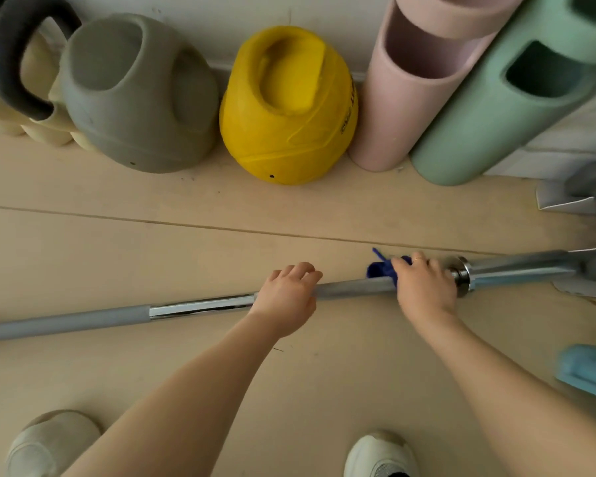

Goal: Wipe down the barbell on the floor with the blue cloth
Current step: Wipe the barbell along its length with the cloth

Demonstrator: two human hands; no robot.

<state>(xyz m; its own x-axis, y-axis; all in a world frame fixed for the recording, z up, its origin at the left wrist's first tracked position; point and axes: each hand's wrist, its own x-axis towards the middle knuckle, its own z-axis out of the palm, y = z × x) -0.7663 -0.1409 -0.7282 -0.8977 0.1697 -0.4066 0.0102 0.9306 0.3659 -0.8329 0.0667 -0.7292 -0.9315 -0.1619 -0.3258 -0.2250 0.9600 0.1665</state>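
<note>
The barbell (200,306) lies across the floor from the lower left to the right edge, grey with a chrome stretch in the middle and a chrome collar at the right. My left hand (286,297) rests on the shaft near its middle, fingers curled over the top. My right hand (424,287) grips the blue cloth (381,268) around the shaft, just left of the collar. Only a bunched corner of the cloth shows beyond my fingers.
Against the far wall stand a grey kettlebell (135,98), a yellow kettlebell (286,108), a pink roller (413,84) and a green roller (506,105). A light blue object (589,371) lies at the right edge. My two shoes (379,456) are at the bottom.
</note>
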